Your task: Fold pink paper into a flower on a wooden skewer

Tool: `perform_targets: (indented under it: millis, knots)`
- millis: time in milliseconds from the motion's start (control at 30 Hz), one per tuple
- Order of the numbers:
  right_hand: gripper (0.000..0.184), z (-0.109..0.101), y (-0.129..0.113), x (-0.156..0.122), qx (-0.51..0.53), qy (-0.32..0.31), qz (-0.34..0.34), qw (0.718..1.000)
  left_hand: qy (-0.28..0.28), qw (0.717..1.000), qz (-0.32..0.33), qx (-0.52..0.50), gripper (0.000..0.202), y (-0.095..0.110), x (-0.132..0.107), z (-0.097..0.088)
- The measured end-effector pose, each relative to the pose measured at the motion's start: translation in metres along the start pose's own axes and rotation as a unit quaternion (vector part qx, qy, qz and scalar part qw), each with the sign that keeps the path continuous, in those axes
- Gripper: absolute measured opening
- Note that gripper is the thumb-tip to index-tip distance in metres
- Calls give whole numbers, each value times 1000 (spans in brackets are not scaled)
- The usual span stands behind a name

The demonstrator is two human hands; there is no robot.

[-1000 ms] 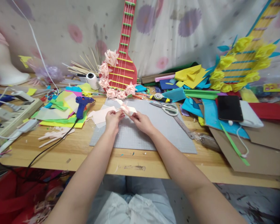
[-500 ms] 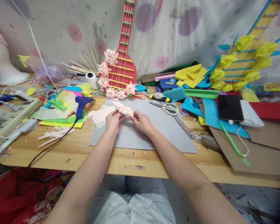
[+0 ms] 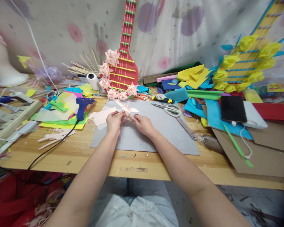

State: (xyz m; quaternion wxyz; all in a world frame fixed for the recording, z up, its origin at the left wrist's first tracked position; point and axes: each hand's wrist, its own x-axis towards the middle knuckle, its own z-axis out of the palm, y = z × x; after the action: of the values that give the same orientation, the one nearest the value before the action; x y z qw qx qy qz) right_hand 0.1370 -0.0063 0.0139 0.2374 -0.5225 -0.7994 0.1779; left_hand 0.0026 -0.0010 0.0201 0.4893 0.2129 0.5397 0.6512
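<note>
Both our grips, left hand [image 3: 114,121] at 9 o'clock, right hand [image 3: 143,123] at 3, pinch the base of the pink paper flower [image 3: 127,110], seemingly light and crushable.

Bright, even light fills the frame, with only soft, faint shadows on the surface [image 3: 61,151]. The centre is sharp. Wide-angle distortion bends and slightly blurs the frame's edges and corners.

The wooden bench [image 3: 85,157] carries a grey cutting mat [image 3: 156,135] at its middle. Left of the mat lie coloured paper sheets [image 3: 59,116]; right of it, brown cardboard [image 3: 262,154].
</note>
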Motion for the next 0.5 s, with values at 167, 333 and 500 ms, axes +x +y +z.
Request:
perform_targets:
  millis: [167, 333, 500]
  knots:
    - [32, -1, -1, -1, 3, -2, 5, 1000, 37, 997, 28, 65, 41, 0, -3, 1]
    - [28, -2, -3, -2, 4, 7, 8, 1000, 38, 989, 69, 124, 42, -8, 7, -4]
    - [24, -1, -6, -2, -12, 4, 5, 1000, 67, 941, 149, 296, 44, -14, 18, -13]
